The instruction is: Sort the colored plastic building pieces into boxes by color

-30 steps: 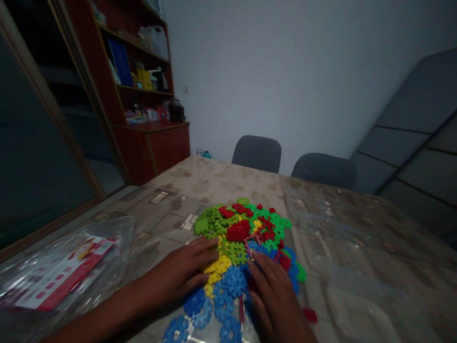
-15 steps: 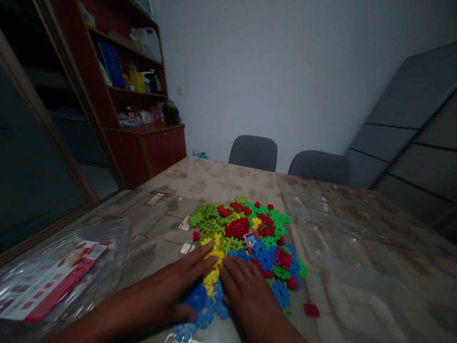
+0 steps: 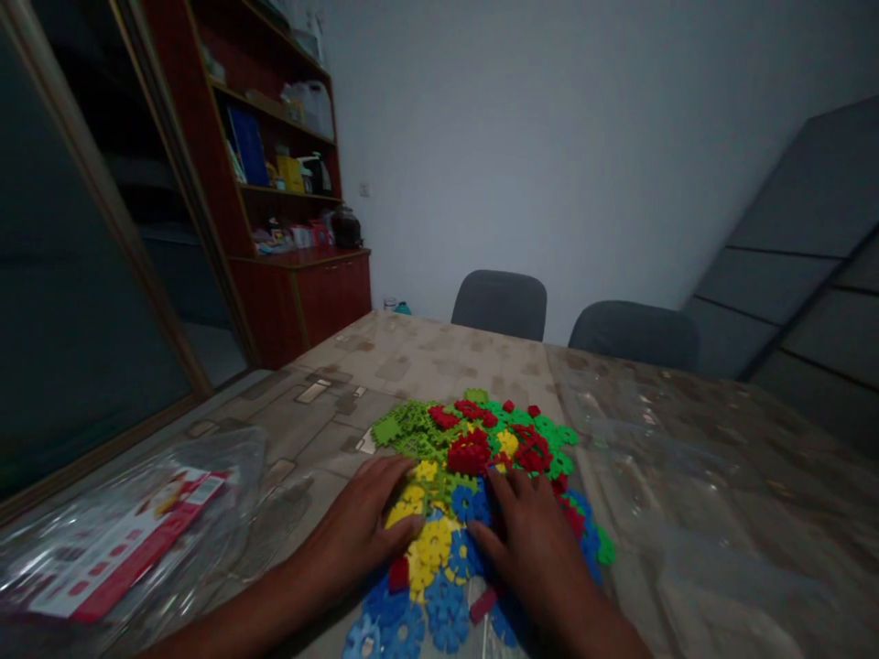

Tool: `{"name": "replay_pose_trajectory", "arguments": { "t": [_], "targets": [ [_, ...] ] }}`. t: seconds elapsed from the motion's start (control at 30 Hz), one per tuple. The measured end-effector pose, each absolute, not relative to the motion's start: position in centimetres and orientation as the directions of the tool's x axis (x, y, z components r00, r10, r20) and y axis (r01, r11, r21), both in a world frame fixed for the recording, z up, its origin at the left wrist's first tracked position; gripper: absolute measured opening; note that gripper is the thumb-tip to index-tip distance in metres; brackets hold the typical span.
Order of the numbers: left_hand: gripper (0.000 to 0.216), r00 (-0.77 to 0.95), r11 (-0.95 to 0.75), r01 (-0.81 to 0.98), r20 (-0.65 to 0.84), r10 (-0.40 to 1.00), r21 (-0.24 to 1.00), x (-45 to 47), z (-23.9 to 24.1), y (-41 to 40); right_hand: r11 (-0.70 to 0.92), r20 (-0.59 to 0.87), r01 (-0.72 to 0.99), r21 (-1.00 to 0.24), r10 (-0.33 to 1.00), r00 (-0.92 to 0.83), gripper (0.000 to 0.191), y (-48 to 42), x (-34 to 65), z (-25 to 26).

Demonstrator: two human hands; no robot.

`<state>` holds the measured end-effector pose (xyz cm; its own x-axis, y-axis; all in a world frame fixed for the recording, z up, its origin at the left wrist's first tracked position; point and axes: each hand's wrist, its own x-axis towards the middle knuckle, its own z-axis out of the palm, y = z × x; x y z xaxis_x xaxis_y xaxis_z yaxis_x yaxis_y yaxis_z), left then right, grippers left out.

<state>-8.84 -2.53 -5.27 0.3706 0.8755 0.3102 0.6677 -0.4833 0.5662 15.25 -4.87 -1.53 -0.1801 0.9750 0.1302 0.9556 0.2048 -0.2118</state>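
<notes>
A pile of flat plastic interlocking pieces lies on the table, sorted partly by colour. My left hand [image 3: 367, 517] rests palm down on the pile's left side, thumb apart from its fingers, touching yellow gear-shaped pieces [image 3: 434, 542]. Over on the right, my right hand [image 3: 539, 535] lies with fingers spread across blue pieces [image 3: 464, 503], its fingertips beside a red cluster [image 3: 470, 452]. Light green pieces [image 3: 416, 426] and darker green ones [image 3: 553, 432] sit at the far side. Whatever lies under the palms is hidden.
Clear plastic packaging with a printed card [image 3: 130, 549] lies at left. Transparent plastic trays [image 3: 728, 567] stand on the patterned table [image 3: 405, 352] at right. Two grey chairs [image 3: 500, 304] are behind it, with a red shelf cabinet [image 3: 302, 302] at back left.
My hands have moved apart, the right one going right and forward onto the blue pieces. More yellow pieces and a red one now show between them. The view has shifted slightly.
</notes>
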Motion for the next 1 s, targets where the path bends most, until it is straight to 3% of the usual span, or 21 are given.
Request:
{"name": "replay_pose_trajectory", "arguments": {
  "t": [0.13,0.23,0.37,0.5,0.6,0.73,0.87,1.0],
  "targets": [
    [0.070,0.409,-0.481,0.545,0.284,0.867,0.687,-6.5,-6.4,-2.9,0.364,0.200,0.811,-0.459,0.931,-0.305,0.070,-4.8,14.1,-3.2],
    [0.068,0.411,-0.467,0.514,0.271,0.870,0.720,-5.9,-5.9,-2.9,0.440,0.276,0.700,-0.563,0.898,-0.342,0.055,-3.7,14.9,-2.9],
    [0.047,0.357,-0.446,0.563,0.283,0.890,0.696,-6.8,-4.3,-3.1,0.372,0.288,0.799,-0.472,0.922,-0.259,0.031,-1.6,16.6,-1.6],
    [0.037,0.427,-0.533,0.545,0.333,0.841,0.648,-7.5,-4.7,-3.3,0.350,0.253,0.837,-0.420,0.931,-0.262,0.040,-1.0,15.9,-2.0],
    [0.044,0.409,-0.520,0.585,0.328,0.852,0.622,-7.6,-5.8,-3.2,0.448,0.243,0.771,-0.453,0.894,-0.377,0.050,-2.1,14.6,-2.5],
    [0.068,0.440,-0.540,0.600,0.320,0.839,0.590,-8.4,-5.9,-3.3,0.531,0.284,0.699,-0.480,0.847,-0.449,0.050,-4.4,15.4,-1.9],
    [0.088,0.553,-0.563,0.603,0.213,0.806,0.565,-10.6,-4.0,-4.0,0.387,0.266,0.877,-0.284,0.911,-0.316,0.046,-8.0,21.1,-2.5],
    [0.096,0.590,-0.541,0.615,0.121,0.799,0.574,-11.8,-3.0,-4.7,0.323,0.196,0.931,-0.172,0.937,-0.289,0.074,-11.6,27.4,-5.8]
  ]
}}
